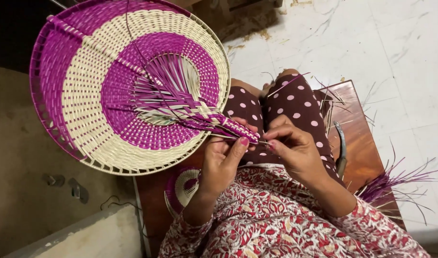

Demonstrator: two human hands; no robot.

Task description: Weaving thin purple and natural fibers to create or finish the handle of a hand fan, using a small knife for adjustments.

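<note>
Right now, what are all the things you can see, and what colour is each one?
Woven fan: one, purple and cream, upper left, handle end at the hands.
Small woven piece: one, purple and cream, beneath the left arm.
Loose strips: a bunch, purple, right edge of the board.
Wooden board: one, brown, under the person.
Tool: one, grey, on the board.
Floor: white tiles.
Left hand: grips the handle.
Right hand: pinches a thin strip.

round woven fan (pixel 128 86) (purple, cream rings), tilted, handle gripped
</note>
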